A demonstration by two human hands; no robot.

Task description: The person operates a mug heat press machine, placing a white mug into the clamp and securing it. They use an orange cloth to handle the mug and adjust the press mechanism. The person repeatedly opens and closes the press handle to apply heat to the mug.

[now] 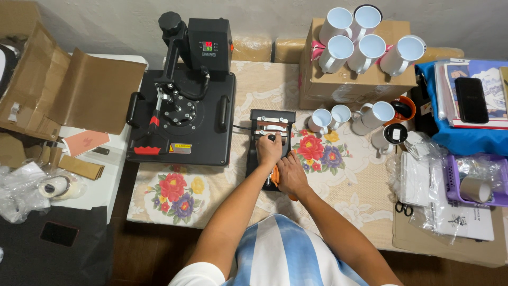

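A small black mug press (271, 121) stands on the flowered tablecloth (349, 175) in front of me. My left hand (269, 150) is closed around the black knob of its lever. My right hand (290, 173) rests on the near end of the press, over an orange part that it mostly hides. A cable runs from the press to the large black flat heat press (182, 114) on the left.
White mugs (365, 37) stand on a cardboard box (360, 82) at the back; more mugs (328, 117) sit beside the press. Right: a blue folder pile with a black phone (471, 99), a purple basket (476, 182), scissors (404, 208). Left: open cardboard, tape rolls (53, 186).
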